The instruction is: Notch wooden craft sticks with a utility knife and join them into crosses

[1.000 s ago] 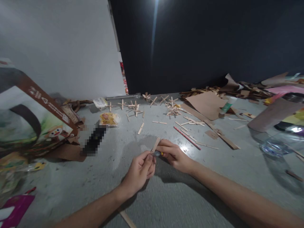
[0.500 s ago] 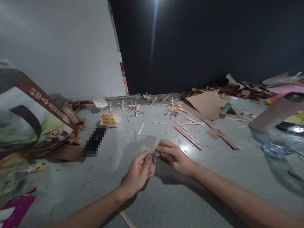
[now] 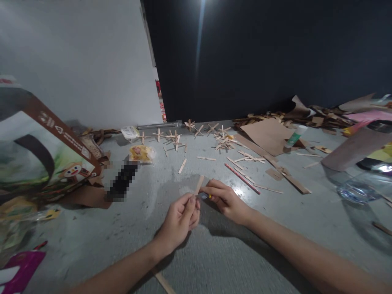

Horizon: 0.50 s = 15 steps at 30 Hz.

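Observation:
My left hand (image 3: 180,218) is closed in a pinch on the lower end of a flat wooden craft stick (image 3: 199,184) that points up and away over the grey floor (image 3: 214,261). My right hand (image 3: 226,199) is closed round a small tool with a yellow and grey tip (image 3: 204,196), pressed against the stick just above my left fingertips. Both hands meet at the middle of the view. The rest of the tool is hidden inside my right fist.
Several loose craft sticks and glued stick crosses (image 3: 171,139) lie further back. A red pencil (image 3: 241,179), cardboard sheets (image 3: 268,134) and a glue tube (image 3: 294,136) sit to the right. A printed carton (image 3: 39,151) and a snack packet (image 3: 141,154) lie left. Another stick (image 3: 163,282) lies under my left forearm.
Both hands have stayed in place. The stick has dropped slightly and the tool tip sits a little closer to my left fingertips.

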Available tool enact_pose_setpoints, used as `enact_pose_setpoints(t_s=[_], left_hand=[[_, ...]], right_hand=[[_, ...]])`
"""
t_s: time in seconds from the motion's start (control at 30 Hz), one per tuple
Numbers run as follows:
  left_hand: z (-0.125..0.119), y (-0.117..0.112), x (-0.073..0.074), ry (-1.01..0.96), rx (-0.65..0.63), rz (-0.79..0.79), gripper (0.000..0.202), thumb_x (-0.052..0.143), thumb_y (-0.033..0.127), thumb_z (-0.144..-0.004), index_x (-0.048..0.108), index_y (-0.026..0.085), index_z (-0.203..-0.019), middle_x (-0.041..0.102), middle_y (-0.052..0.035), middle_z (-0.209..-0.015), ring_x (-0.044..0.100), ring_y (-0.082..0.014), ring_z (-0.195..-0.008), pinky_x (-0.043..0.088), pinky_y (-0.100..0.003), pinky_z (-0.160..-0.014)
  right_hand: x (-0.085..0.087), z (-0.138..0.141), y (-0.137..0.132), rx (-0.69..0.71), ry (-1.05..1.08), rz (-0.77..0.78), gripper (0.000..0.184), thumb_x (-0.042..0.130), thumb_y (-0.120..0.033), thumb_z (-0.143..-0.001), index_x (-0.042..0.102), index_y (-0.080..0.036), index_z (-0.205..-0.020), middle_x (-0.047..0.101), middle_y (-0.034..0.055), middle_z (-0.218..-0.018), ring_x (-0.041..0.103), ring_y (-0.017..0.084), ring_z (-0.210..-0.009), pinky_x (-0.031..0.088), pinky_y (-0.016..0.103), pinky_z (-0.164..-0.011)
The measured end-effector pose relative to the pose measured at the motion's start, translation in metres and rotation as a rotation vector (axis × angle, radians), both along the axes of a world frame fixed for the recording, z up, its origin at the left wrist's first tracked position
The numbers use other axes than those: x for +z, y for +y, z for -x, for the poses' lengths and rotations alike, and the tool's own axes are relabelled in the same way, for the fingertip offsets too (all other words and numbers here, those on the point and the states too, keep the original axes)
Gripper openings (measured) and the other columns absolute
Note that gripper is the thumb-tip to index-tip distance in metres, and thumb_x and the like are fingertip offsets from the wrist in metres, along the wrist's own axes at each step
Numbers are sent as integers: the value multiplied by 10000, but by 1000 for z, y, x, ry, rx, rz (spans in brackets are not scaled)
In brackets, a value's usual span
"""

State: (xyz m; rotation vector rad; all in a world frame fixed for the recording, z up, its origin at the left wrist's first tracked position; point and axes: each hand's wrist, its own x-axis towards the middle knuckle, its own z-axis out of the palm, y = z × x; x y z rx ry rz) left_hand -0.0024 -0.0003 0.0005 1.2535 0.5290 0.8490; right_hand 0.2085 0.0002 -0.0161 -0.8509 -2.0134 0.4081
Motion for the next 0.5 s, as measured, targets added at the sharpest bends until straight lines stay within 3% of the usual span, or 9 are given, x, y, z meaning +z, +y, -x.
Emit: enact_pose_setpoints(t_s=[0.5], left_hand=[[-1, -1, -1, 18, -45, -1, 503, 626, 678, -1012, 544, 205, -860, 275, 145, -530, 187, -60, -426, 208, -212, -439]], right_hand=[[2, 0, -3, 20, -7, 23, 363, 424, -287, -1163, 736, -242, -1342, 683, 92, -969, 660, 241, -935, 554, 363, -833]])
